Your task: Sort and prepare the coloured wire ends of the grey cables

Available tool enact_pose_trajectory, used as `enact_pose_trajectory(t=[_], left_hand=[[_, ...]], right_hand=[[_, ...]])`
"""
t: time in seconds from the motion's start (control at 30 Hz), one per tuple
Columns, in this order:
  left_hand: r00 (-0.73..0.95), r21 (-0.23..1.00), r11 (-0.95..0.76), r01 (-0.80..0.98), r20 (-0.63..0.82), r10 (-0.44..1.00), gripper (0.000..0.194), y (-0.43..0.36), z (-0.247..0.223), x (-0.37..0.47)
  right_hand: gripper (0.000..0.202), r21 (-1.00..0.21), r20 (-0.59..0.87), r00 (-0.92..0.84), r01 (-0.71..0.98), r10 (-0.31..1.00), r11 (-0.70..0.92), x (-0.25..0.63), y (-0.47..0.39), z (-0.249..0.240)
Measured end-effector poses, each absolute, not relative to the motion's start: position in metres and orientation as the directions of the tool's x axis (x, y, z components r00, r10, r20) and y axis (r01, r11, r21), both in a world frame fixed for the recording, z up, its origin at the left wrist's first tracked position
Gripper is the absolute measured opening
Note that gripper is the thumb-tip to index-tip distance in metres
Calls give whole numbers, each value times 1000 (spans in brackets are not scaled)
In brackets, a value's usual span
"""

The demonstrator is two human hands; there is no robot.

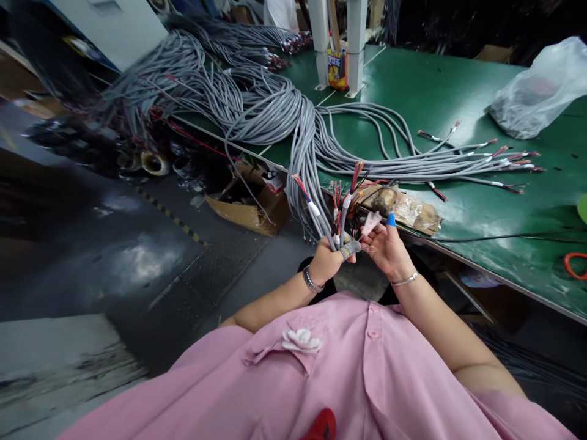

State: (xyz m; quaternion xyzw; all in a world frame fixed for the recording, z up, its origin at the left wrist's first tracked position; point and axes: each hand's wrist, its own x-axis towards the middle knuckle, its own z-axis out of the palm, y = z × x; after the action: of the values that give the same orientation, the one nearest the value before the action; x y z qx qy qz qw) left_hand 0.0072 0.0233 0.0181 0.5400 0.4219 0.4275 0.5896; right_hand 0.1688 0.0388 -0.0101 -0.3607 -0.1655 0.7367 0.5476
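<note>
My left hand (326, 261) is closed around several grey cables (333, 232) just off the table's front edge. Their stripped ends point up and show red, blue and black wires (356, 174) with white wrapping below. A grey covering sits on the left thumb. Close on the right, my right hand (389, 249) has its thumb and fingers together at thin coloured wires by the left thumb; a pale pink piece (370, 223) shows at its fingertips. Exactly what the right fingers pinch is too small to make out. A blue cover (391, 219) is on one right fingertip.
A large heap of grey cables (270, 110) drapes over the green table (440, 85). Behind the hands lies a taped cardboard piece (415, 211). A clear plastic bag (536, 91) is at right, orange-handled tool (573, 266) near the edge. An open carton (247, 214) stands below.
</note>
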Motion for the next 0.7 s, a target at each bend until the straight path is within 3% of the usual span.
enact_pose_trajectory(t=[0.2,0.43,0.7], left_hand=[[206,993,64,-102,-42,978,36,22,17,10],[168,993,51,-107,-32,985,36,28,11,17],[174,994,61,-96,-44,984,38,31,3,21]], right_hand=[[37,-686,-308,-108,-663,945,-299,166,39,-8],[39,-708,-314,-61,-650,947,-277,162,36,-3],[31,-647,-338,-2,-726,941,-234,156,40,-1]])
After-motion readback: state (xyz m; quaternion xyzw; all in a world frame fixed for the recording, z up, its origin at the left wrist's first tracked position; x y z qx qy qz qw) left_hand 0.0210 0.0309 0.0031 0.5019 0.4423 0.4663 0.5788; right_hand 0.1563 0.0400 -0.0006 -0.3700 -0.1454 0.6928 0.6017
